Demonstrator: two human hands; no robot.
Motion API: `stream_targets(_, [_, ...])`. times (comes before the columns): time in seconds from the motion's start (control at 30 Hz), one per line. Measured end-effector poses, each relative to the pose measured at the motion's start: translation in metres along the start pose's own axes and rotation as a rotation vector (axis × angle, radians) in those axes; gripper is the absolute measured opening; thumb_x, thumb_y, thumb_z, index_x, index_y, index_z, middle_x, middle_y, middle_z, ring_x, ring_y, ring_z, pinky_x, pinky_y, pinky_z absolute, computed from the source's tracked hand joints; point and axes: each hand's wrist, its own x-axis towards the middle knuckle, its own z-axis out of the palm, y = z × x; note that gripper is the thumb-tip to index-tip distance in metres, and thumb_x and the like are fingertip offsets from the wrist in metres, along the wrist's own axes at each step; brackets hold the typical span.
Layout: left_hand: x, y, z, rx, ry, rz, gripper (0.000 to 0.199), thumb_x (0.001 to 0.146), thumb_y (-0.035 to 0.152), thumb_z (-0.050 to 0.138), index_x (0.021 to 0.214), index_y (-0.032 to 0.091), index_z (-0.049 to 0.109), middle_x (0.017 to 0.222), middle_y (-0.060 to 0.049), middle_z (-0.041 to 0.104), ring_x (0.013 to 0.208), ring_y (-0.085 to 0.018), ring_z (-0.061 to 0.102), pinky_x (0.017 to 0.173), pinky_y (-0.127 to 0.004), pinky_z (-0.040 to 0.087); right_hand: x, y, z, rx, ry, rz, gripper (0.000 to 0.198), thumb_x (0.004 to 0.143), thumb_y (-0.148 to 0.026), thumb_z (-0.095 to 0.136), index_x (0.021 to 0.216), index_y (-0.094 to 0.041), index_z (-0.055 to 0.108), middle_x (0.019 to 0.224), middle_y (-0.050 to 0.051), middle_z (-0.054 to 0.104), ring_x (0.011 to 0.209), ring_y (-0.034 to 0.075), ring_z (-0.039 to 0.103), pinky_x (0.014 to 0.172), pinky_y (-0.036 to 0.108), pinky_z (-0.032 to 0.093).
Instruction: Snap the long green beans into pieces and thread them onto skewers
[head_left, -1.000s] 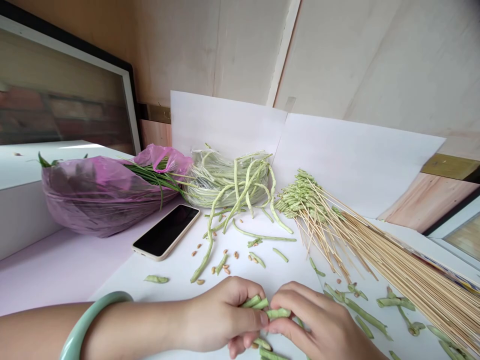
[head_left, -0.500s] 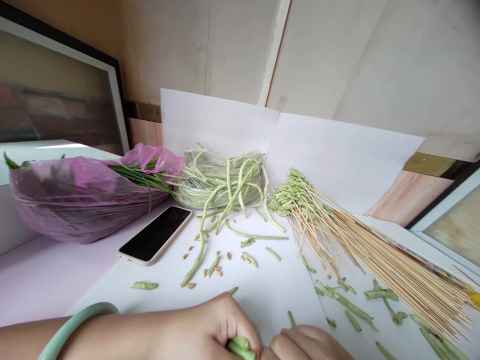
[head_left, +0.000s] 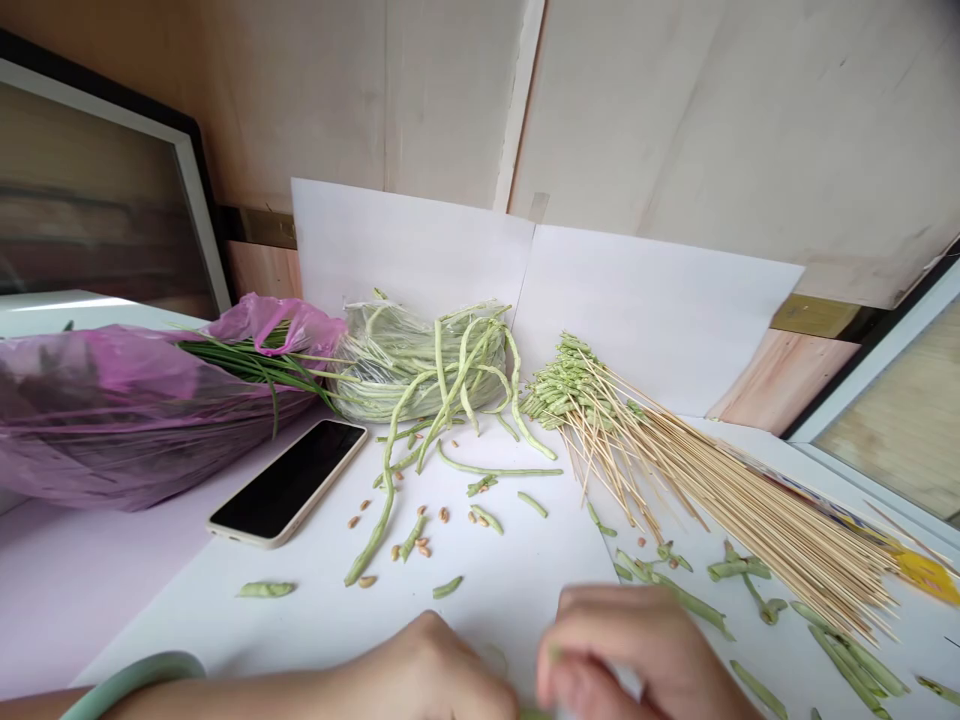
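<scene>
My left hand (head_left: 442, 668), with a pale green bangle (head_left: 139, 680) on its wrist, is closed at the bottom edge. A sliver of green bean (head_left: 535, 713) shows by its fingertips; the rest of its grip is hidden. To its right, my right hand (head_left: 637, 640) is raised a little above the white paper, slightly blurred. Its fingers are curled in a pinch, with a tiny green spot at the fingertips that I cannot make out. Ahead lie short bean pieces (head_left: 448, 587), tan seeds (head_left: 424, 549) and long green beans (head_left: 379, 535).
A clear bag of long beans (head_left: 420, 375) stands at the back, beside a purple bag of greens (head_left: 150, 420). A phone (head_left: 289, 485) lies at left. Bamboo skewers (head_left: 750, 510) with bean pieces threaded on their ends (head_left: 566, 385) lie at right, near scattered bean scraps (head_left: 855, 655).
My right hand has risen and moved apart from my left, which sits slightly lower. The bean pieces visible in my left hand earlier are now mostly hidden. The view has shifted to the right.
</scene>
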Motion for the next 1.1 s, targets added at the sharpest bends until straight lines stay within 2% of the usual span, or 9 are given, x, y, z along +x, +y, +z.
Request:
stream_targets(0.1, [0.0,-0.014,0.003,0.176,0.126,-0.061,0.043,0.088,0.057,0.045,0.065,0.02,0.044,0.062,0.0,0.046,0.058,-0.011,0.041,0.054,-0.023,0.031,0.007,0.02,-0.008,-0.133,0.087,0.193,0.028,0.092,-0.021,0.045,0.068,-0.02,0.059,0.057,-0.002,0.05,0.051,0.012,0.05,0.047,0.023,0.039])
stream_targets(0.23, [0.001,-0.014,0.001,0.408,0.238,-0.268,0.002,0.08,0.018,0.056,0.081,0.02,0.055,0.083,-0.002,0.058,0.066,-0.012,0.052,0.058,-0.021,0.038,0.012,0.05,-0.014,-0.255,-0.046,0.406,0.016,0.087,-0.021,0.052,0.081,-0.023,0.067,0.073,0.0,0.063,0.058,0.015,0.057,0.054,0.024,0.043])
stream_targets(0.37, [0.004,-0.009,-0.001,0.583,0.229,-0.338,0.029,0.068,0.003,0.051,0.091,0.02,0.057,0.089,-0.002,0.06,0.069,-0.014,0.055,0.061,-0.022,0.042,0.015,0.064,-0.02,-0.442,-0.184,0.552,0.017,0.086,-0.016,0.053,0.077,-0.024,0.066,0.076,-0.002,0.064,0.06,0.014,0.057,0.055,0.023,0.041])
stream_targets(0.5, [0.004,-0.009,-0.001,0.632,0.22,-0.36,0.033,0.065,0.003,0.051,0.093,0.02,0.055,0.097,-0.005,0.061,0.085,-0.02,0.058,0.073,-0.028,0.047,0.013,0.072,-0.022,-0.573,-0.216,0.588,0.027,0.084,-0.009,0.049,0.06,-0.02,0.054,0.063,-0.001,0.057,0.056,0.016,0.054,0.05,0.024,0.031])
stream_targets(0.63, [0.004,-0.01,0.0,0.63,0.234,-0.329,0.031,0.069,0.003,0.05,0.096,0.019,0.053,0.1,-0.007,0.059,0.093,-0.022,0.054,0.081,-0.032,0.046,0.009,0.081,-0.021,-0.666,-0.233,0.645,0.026,0.082,-0.009,0.052,0.059,-0.02,0.053,0.057,0.0,0.057,0.05,0.017,0.055,0.046,0.025,0.023])
stream_targets(0.83, [0.005,-0.014,-0.001,0.557,0.269,-0.312,0.04,0.068,0.007,0.059,0.105,0.019,0.052,0.104,-0.007,0.055,0.1,-0.023,0.049,0.088,-0.036,0.042,0.016,0.075,-0.029,-0.734,-0.149,0.609,0.025,0.086,-0.017,0.053,0.061,-0.02,0.056,0.063,0.003,0.063,0.052,0.019,0.058,0.046,0.026,0.024])
stream_targets(0.93, [0.005,-0.02,-0.003,0.458,0.296,-0.327,0.045,0.062,0.012,0.073,0.102,0.02,0.053,0.103,-0.005,0.053,0.098,-0.023,0.047,0.087,-0.035,0.041,0.03,0.071,-0.022,-0.694,-0.111,0.52,0.017,0.087,-0.018,0.054,0.072,-0.019,0.063,0.072,0.004,0.068,0.058,0.02,0.062,0.049,0.027,0.034])
stream_targets(1.03, [0.005,-0.028,-0.004,0.346,0.343,-0.332,0.053,0.054,0.02,0.083,0.099,0.019,0.055,0.102,-0.004,0.052,0.095,-0.021,0.048,0.085,-0.032,0.041,0.05,0.075,-0.003,-0.605,-0.129,0.356,0.02,0.089,-0.016,0.053,0.102,-0.02,0.067,0.101,0.007,0.069,0.082,0.02,0.067,0.068,0.028,0.047])
stream_targets(1.1, [0.005,-0.034,-0.005,0.301,0.375,-0.291,0.059,0.05,0.028,0.087,0.098,0.019,0.055,0.102,-0.005,0.051,0.095,-0.022,0.047,0.086,-0.034,0.04,0.063,0.083,0.01,-0.568,-0.146,0.261,0.03,0.089,-0.011,0.051,0.115,-0.019,0.063,0.112,0.009,0.067,0.101,0.022,0.062,0.085,0.032,0.047])
